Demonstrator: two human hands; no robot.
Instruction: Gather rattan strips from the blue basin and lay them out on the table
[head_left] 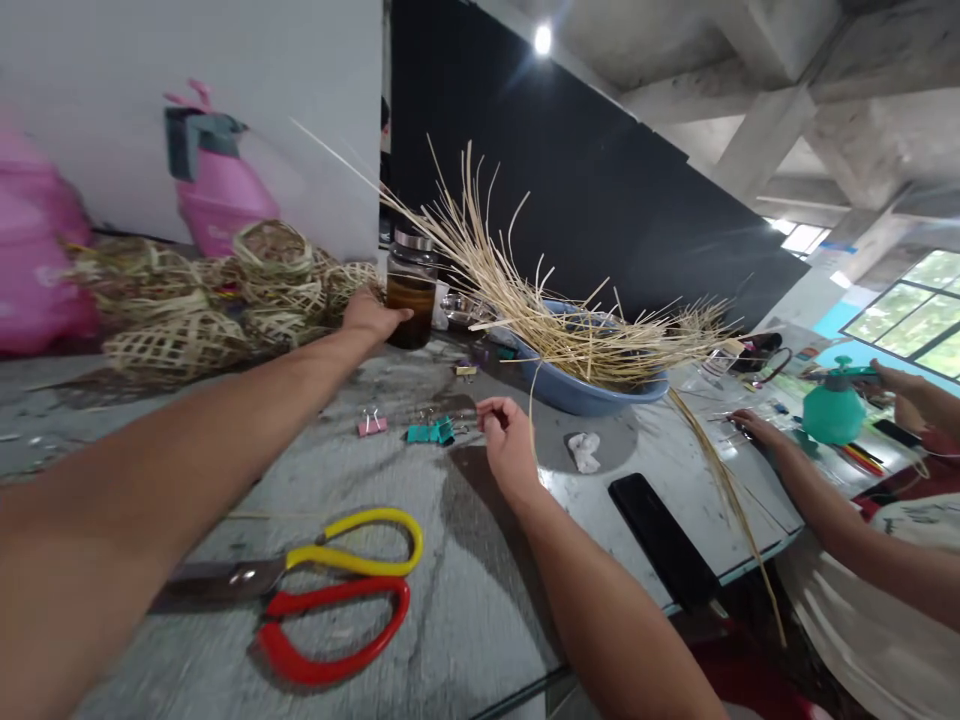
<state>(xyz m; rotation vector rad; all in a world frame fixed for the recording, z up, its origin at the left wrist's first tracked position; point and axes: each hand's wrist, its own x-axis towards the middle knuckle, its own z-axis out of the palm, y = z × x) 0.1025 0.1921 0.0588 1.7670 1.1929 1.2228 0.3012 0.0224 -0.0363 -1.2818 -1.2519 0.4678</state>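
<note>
While the left hand [371, 315] reaches to the far side of the table [465, 520], its thumb lies at the side of a lidded glass jar [410, 295] of dark amber liquid, and its fingers are by the woven strip pieces [277, 270] heaped to the left. The fingertips are hidden, so whether that hand grasps anything cannot be told.

The right hand [514, 450] is nearer, low over the tabletop, its fingers loosely bent just right of the teal binder clips [430, 431]; whether something thin is pinched in them cannot be made out. A pink binder clip [372, 426] lies to the left of the teal ones, and a yellowish clip [466, 370] lies farther off.

Beyond the right hand, a blue basin [592, 390] holds a large bundle of pale strips [570, 340] that fan out over its rim. A crumpled white tissue [583, 452] and a black phone [664, 540] lie on the right.

Scissors [337, 590] with one yellow and one red handle lie at the near left, blades partly behind the left forearm. Pink spray bottles [225, 195] stand at the far left. At the right, another person's hand [892, 378] is at a green spray bottle [834, 405].
</note>
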